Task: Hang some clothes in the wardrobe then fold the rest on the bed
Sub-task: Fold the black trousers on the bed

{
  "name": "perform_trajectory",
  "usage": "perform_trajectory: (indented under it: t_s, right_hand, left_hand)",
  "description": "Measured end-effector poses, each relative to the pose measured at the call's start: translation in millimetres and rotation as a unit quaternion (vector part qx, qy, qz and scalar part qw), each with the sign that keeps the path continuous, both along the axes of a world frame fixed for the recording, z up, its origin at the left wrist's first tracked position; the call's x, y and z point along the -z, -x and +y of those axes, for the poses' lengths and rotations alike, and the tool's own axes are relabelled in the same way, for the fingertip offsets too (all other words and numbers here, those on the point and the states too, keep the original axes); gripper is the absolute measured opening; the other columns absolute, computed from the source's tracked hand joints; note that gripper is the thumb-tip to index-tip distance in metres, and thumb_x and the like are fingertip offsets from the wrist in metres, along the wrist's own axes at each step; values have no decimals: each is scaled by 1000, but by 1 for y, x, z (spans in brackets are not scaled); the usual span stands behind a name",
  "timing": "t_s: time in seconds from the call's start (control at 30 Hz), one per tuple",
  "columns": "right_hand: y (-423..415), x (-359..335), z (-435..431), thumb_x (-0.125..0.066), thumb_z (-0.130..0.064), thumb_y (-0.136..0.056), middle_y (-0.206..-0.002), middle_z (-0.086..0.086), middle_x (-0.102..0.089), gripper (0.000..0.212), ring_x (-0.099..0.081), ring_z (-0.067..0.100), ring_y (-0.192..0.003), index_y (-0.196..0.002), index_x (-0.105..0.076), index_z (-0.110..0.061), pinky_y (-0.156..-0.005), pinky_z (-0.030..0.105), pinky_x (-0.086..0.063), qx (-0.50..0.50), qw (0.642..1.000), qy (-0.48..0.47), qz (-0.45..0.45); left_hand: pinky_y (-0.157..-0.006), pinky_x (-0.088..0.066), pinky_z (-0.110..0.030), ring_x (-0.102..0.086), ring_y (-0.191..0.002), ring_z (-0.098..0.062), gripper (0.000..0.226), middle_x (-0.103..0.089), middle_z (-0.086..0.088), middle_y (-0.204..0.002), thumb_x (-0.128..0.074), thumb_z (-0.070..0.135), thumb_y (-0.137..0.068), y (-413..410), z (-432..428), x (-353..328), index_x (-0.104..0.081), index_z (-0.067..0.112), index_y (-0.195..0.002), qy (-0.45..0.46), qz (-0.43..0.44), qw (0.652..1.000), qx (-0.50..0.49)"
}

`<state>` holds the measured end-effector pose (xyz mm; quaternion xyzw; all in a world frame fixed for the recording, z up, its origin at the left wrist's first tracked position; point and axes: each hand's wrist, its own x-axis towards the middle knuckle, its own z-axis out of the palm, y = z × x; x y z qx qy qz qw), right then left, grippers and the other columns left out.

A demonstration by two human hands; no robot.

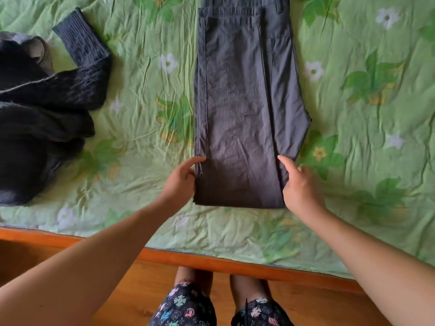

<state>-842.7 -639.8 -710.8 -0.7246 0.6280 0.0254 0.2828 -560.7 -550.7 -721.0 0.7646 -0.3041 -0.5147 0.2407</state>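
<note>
Grey trousers run lengthwise away from the person, waistband far. Left hand and right hand pinch the near end's side edges.

Grey trousers folded lengthwise on the bed; a black sweater heaped to their left.
The trousers lie flat as one long strip, legs stacked, waistband at the far end, hem near the bed's front edge. The sweater is crumpled, well apart, one ribbed sleeve bent outward.
</note>
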Motion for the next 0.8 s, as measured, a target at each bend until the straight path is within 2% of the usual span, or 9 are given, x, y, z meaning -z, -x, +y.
perform_trajectory:
  t_s: [0.07, 0.13, 0.2, 0.3, 0.4, 0.57, 0.63, 0.7, 0.8]
  right_hand:
    - [2, 1, -10, -43, 14, -83, -104, 9, -59, 81, -62, 31, -94, -148, -48, -33, -78, 29, -43, 19, 993, -88, -73]
    - [7, 2, -14, -43, 19, -77, -108, 0, -57, 89, -60, 24, -96, -143, -51, -40, -79, 25, -42, -17, 986, -113, -117]
    - [16, 4, -16, -44, 14, -74, -97, 1, -48, 87, -56, 31, -85, -142, -54, -40, -74, 35, -47, -149, 986, -37, -71]
    - [28, 8, -24, -43, -3, -81, -88, 9, -44, 56, -48, 34, -77, -129, -69, -18, -65, 44, -44, -317, 934, 167, 1]
    - [23, 4, -35, -50, -12, -88, -94, 14, -51, 31, -50, 35, -84, -107, -74, -17, -71, 46, -39, -382, 891, 245, 6]
    - [11, -25, -76, -59, -19, -83, -132, 18, -54, 22, -51, 39, -125, -97, -76, -21, -104, 56, -36, -383, 893, 217, -97]
    - [0, -39, -104, -60, -28, -81, -128, 18, -63, 28, -55, 36, -127, -102, -74, -14, -109, 57, -36, -284, 938, 108, -165]
    - [-15, -44, -145, -67, -38, -84, -108, 15, -70, 36, -64, 28, -108, -102, -73, -7, -95, 43, -49, -54, 966, -68, -245]
    - [-41, -41, -210, -70, -67, -77, -105, 9, -73, 61, -68, 24, -101, -102, -71, -12, -94, 37, -51, 191, 865, -258, -386]
  left_hand:
    - [-64, -44, -30, -52, -62, -13, 71, -63, -6, -76, -35, -18, -81, -8, -4, -3, -68, 36, -112, 15, 3, 998, 67]
    - [-78, -51, -30, -62, -85, -13, 66, -70, 4, -95, -45, -18, -79, -14, -8, -7, -69, 29, -120, 58, -109, 972, 198]
    - [-83, -54, -35, -62, -99, -24, 58, -72, 2, -107, -59, -13, -77, -19, -9, -9, -70, 20, -123, 158, -252, 903, 310]
    - [-66, -57, -38, -62, -81, -31, 40, -67, -4, -91, -61, 0, -79, -22, -14, -6, -72, 13, -114, 259, -313, 836, 369]
    - [-58, -54, -36, -58, -78, -30, 30, -54, -6, -90, -56, 19, -84, -26, -21, -14, -74, 16, -108, 286, -312, 826, 374]
    - [-93, -45, -36, -57, -110, -31, 15, -63, -4, -115, -66, 13, -86, -49, -68, -38, -76, 17, -97, 279, -279, 845, 360]
    - [-84, -50, -27, -67, -97, -17, 14, -70, 11, -99, -67, 5, -90, -51, -99, -64, -73, 14, -99, 206, -177, 923, 273]
    - [-70, -50, -14, -67, -75, 1, 8, -71, 21, -79, -64, 8, -96, -52, -135, -81, -69, 14, -97, 109, -24, 981, 159]
    - [-84, -57, -25, -69, -85, -6, 10, -75, 6, -89, -61, 17, -99, -64, -193, -78, -69, 11, -99, 71, 94, 993, 0]
